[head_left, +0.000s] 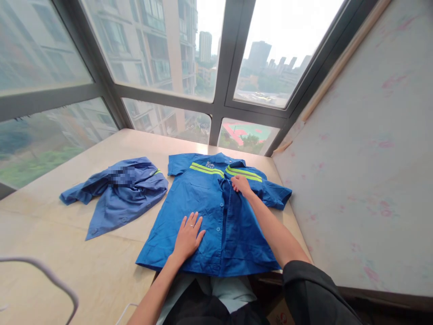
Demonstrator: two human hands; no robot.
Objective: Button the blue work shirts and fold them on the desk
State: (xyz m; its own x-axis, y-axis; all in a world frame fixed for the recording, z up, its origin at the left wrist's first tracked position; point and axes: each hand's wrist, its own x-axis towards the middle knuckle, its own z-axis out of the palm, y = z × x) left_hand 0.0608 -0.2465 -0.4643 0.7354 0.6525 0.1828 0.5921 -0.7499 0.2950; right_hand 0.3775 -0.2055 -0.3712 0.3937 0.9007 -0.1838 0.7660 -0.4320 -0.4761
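A blue short-sleeved work shirt [199, 194] with yellow-green reflective stripes lies spread front side up, its collar toward the window. Its button front is parted, and buttons show along one edge. My left hand [188, 234] rests flat on the lower left front, fingers spread, a ring on one finger. Up near the chest stripe, my right hand [241, 184] pinches the edge of the shirt's right front panel. Its fingertips are partly hidden by the hand itself.
A second, crumpled blue garment [125, 198] lies left of the shirt on the pale wooden surface [101, 262]. A white cable [50, 275] curves in at the lower left. Windows [162, 49] stand behind, and a flower-patterned wall [358, 171] borders the right.
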